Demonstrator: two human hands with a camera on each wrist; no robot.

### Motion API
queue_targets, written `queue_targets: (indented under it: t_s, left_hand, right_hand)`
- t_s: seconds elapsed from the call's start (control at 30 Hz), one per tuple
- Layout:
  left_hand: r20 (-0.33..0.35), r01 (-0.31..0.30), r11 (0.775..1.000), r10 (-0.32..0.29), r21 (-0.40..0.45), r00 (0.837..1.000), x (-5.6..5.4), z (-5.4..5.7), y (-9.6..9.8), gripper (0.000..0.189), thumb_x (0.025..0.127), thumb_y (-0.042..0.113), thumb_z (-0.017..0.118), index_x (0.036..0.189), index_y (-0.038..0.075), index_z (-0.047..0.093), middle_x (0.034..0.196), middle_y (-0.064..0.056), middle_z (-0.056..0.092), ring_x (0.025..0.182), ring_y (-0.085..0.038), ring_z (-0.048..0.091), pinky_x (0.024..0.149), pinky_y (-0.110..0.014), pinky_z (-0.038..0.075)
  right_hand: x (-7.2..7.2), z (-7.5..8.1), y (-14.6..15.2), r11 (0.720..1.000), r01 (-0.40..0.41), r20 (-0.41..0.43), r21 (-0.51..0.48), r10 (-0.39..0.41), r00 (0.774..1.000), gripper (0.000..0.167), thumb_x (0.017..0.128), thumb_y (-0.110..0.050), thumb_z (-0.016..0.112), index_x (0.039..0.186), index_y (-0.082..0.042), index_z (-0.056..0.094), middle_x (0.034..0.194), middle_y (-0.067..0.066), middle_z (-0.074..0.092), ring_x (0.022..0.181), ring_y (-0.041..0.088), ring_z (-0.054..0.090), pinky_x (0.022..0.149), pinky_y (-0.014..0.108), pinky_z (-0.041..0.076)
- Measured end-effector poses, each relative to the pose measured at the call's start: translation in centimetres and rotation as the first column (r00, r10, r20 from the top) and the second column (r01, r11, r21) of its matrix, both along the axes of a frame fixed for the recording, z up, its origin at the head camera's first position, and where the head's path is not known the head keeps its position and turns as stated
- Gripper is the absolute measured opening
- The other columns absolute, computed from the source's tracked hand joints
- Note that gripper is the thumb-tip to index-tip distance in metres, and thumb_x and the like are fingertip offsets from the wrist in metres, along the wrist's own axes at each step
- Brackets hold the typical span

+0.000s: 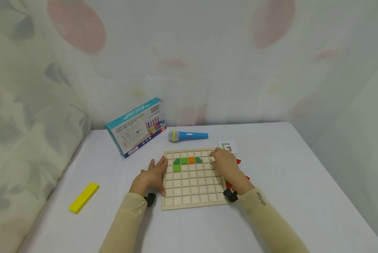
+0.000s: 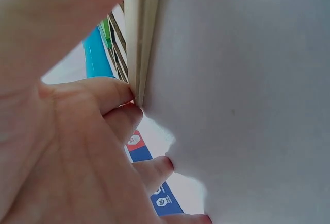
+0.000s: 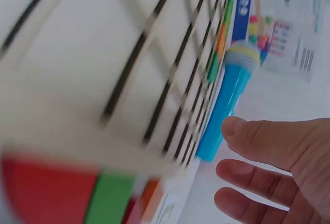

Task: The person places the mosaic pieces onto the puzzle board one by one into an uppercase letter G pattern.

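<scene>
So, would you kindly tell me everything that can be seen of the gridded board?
The gridded board is roughly square, pale and apparently wooden, with a plain rim and dark-lined cells. It lies flat on the white table. Five coloured pieces show in its second and third rows from the far edge: two dark green with curved edges, two light-green squares, one orange square. The left grip touches its left rim; the right grip hides part of its right side, contact unclear.

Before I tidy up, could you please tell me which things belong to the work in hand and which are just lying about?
Probably in use:
- board
- tiles on it
- loose pieces beside it
- card

Probably lying about:
- box
- microphone
- yellow block
</scene>
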State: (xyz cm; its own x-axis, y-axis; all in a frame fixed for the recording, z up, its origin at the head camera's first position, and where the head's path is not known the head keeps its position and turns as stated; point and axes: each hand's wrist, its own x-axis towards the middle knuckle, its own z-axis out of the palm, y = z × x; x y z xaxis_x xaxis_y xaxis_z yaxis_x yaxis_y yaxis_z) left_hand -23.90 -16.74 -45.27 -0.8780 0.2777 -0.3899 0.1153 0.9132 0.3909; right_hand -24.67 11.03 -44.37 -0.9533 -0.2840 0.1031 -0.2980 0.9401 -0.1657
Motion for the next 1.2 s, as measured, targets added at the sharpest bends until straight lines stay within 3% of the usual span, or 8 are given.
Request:
queue_targets:
  t_s: [0.27, 0.5, 0.8, 1.07, 1.2]
  left_hand:
    - [-0.011, 0.001, 1.0, -0.001, -0.027, 1.0, 0.0, -0.4, -0.1, 0.131, 0.046, 0.027, 0.09, 0.149, 0.014, 0.01, 0.155, -0.004, -0.004, 0.137, -0.042, -0.01, 0.092, -0.077, 0.004]
    - [-0.016, 0.002, 1.0, -0.002, -0.009, 1.0, 0.3, -0.5, -0.2, 0.131, 0.045, 0.027, 0.09, 0.149, 0.011, 0.012, 0.155, -0.007, -0.001, 0.137, -0.044, -0.008, 0.091, -0.078, 0.004]
    - [-0.027, 0.007, 1.0, -0.007, 0.001, 1.0, 0.1, -0.3, 0.0, 0.13, 0.046, 0.025, 0.09, 0.149, 0.011, 0.013, 0.155, -0.008, 0.0, 0.136, -0.045, -0.008, 0.09, -0.078, 0.004]
    - [-0.019, 0.004, 1.0, -0.004, 0.007, 1.0, 0.2, -0.2, 0.1, 0.129, 0.047, 0.026, 0.09, 0.149, 0.012, 0.012, 0.155, -0.007, -0.002, 0.136, -0.044, -0.009, 0.091, -0.078, 0.003]
    - [-0.019, 0.005, 1.0, -0.005, 0.006, 1.0, 0.2, -0.1, 0.1, 0.129, 0.047, 0.025, 0.09, 0.149, 0.012, 0.012, 0.155, -0.007, -0.001, 0.137, -0.044, -0.008, 0.092, -0.078, 0.003]
  right_hand:
    - [-0.3, -1.1, 2.8, 0.998, 0.066, 0.025, 0.0, -0.066, 0.997, 0.028, 0.081, -0.017, 0.071, 0.107, -0.01, 0.069, 0.109, 0.012, 0.063, 0.084, 0.025, 0.063, 0.055, 0.034, 0.052]
    - [-0.4, -2.2, 3.4, 0.993, 0.114, 0.07, 0.009, -0.114, 0.991, 0.024, 0.081, -0.021, 0.07, 0.103, -0.01, 0.071, 0.098, 0.008, 0.064, 0.076, 0.022, 0.061, 0.057, 0.035, 0.052]
    - [-0.6, -2.0, 3.8, 0.99, 0.138, 0.112, 0.028, -0.14, 0.984, 0.024, 0.077, -0.022, 0.075, 0.097, -0.009, 0.07, 0.092, 0.006, 0.065, 0.073, 0.019, 0.058, 0.059, 0.034, 0.051]
    - [-0.7, -1.0, 2.8, 0.998, 0.064, -0.017, 0.0, -0.064, 0.998, 0.012, 0.08, -0.019, 0.07, 0.087, -0.01, 0.069, 0.078, 0.002, 0.059, 0.06, 0.014, 0.05, 0.046, 0.028, 0.043]
    - [-0.5, -0.1, 0.8, 1.0, -0.009, -0.075, -0.015, 0.008, 0.997, 0.012, 0.079, -0.016, 0.071, 0.088, -0.01, 0.07, 0.077, 0.001, 0.056, 0.062, 0.015, 0.051, 0.048, 0.029, 0.044]
